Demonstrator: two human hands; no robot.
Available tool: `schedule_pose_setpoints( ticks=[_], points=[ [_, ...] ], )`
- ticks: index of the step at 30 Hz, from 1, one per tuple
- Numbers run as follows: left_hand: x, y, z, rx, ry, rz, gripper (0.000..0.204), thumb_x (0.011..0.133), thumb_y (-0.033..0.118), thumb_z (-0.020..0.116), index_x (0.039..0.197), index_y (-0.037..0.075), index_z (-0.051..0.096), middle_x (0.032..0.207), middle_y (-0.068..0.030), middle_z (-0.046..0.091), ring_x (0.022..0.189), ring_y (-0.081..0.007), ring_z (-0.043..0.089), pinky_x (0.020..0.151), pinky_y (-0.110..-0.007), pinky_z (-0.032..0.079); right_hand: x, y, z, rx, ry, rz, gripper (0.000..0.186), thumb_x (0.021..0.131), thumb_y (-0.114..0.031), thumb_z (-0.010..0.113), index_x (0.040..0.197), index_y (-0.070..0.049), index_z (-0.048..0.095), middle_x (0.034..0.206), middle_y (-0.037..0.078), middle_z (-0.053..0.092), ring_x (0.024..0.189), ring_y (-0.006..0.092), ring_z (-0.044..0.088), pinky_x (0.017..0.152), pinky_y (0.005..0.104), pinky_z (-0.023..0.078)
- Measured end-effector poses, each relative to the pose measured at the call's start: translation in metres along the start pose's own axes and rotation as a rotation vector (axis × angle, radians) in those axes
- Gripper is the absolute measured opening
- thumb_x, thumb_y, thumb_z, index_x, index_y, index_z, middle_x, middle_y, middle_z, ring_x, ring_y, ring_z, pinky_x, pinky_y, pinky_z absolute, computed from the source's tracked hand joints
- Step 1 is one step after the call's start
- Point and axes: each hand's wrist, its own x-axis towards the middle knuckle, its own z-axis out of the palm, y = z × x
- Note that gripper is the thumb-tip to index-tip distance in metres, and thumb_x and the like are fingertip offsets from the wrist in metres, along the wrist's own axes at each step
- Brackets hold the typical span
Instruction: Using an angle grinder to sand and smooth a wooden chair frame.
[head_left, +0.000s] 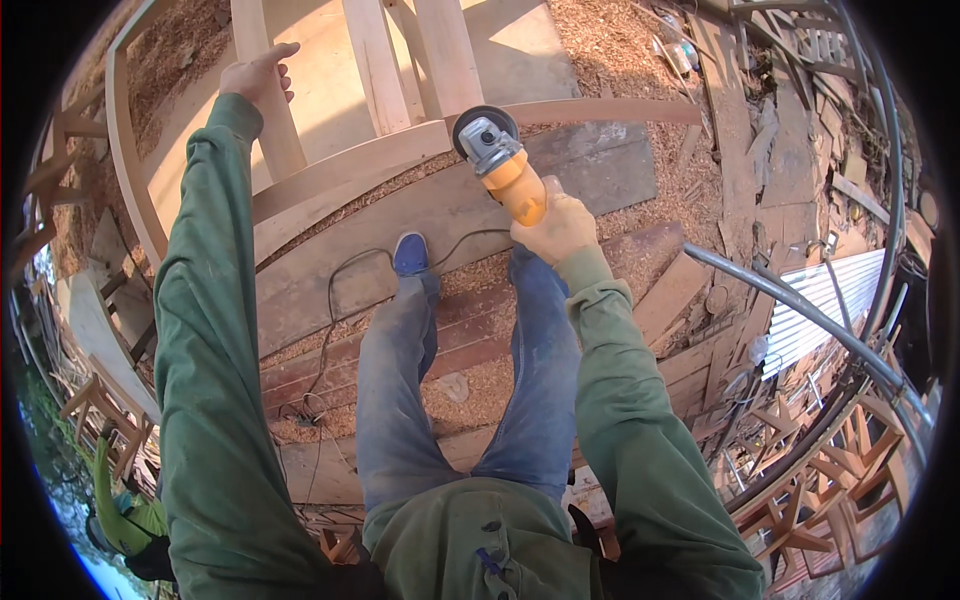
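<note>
My right hand [556, 222] is closed round the orange body of an angle grinder [515, 185]. Its grey head and dark round disc [467, 118] are at the wooden frame's near rail [350, 160], by the end of a slat; whether the disc touches the wood I cannot tell. Farther left, my left hand [260, 80] grips an upright wooden slat [281, 140] of the same frame, thumb stretched to the right and fingers curled at the slat's edge. More pale slats [448, 55] run side by side away from me.
Boards [590, 165] and sawdust [480, 400] cover the ground. A black cord [328, 330] winds past my blue shoe [410, 253]. At right are a metal pipe [790, 295], corrugated sheet [825, 305] and piled wooden pieces [840, 480]. A person in bright green [130, 520] is at lower left.
</note>
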Motion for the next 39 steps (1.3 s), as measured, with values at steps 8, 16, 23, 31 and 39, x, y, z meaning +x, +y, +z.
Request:
schedule_pose_setpoints(
  ticks=[8,16,23,31,39],
  points=[
    [-0.002,0.000,-0.006,0.038,0.009,0.005,0.038,0.069,0.025,0.084,0.088,0.004,0.058,0.069,-0.0017,0.055,0.054,-0.0115,0.053,0.049,-0.030,0.049,0.016,-0.017,0.001,-0.120,-0.103,-0.019,0.054,0.071,-0.032,0.066,0.114,-0.003,0.049,0.098,0.022,0.067,0.094,0.0381,0.065,0.082,0.0466,0.051],
    [0.001,0.000,-0.004,0.036,0.004,-0.001,0.037,0.070,0.024,0.084,0.087,0.002,0.059,0.069,-0.0026,0.055,0.054,-0.0133,0.054,0.050,-0.032,0.051,0.017,-0.016,-0.020,-0.175,-0.045,0.042,0.051,0.071,-0.033,0.065,0.110,-0.004,0.050,0.098,0.022,0.067,0.095,0.0388,0.065,0.082,0.0475,0.051],
    [-0.003,0.002,-0.002,0.054,-0.006,0.002,0.041,0.069,0.025,0.084,0.093,0.003,0.059,0.069,-0.0022,0.055,0.053,-0.0121,0.054,0.048,-0.031,0.050,0.007,0.000,-0.040,-0.240,-0.092,0.093,0.053,0.073,-0.032,0.065,0.114,-0.004,0.049,0.103,0.020,0.067,0.097,0.0367,0.066,0.083,0.0466,0.052],
    [-0.002,0.004,0.004,0.032,-0.024,0.002,0.041,0.070,0.023,0.083,0.095,0.003,0.057,0.068,-0.0026,0.054,0.051,-0.0132,0.053,0.046,-0.031,0.047,0.004,0.027,-0.066,-0.205,-0.034,0.155,0.057,0.070,-0.036,0.067,0.114,-0.004,0.050,0.101,0.021,0.068,0.096,0.0376,0.066,0.082,0.0472,0.052],
    [0.000,0.001,-0.002,0.043,-0.004,-0.007,0.039,0.071,0.022,0.082,0.096,0.005,0.057,0.068,-0.0029,0.053,0.051,-0.0134,0.052,0.046,-0.030,0.046,0.000,0.068,-0.091,-0.165,0.136,0.142,0.060,0.067,-0.039,0.070,0.110,-0.002,0.054,0.088,0.025,0.067,0.086,0.0422,0.066,0.076,0.0492,0.052]
  ],
)
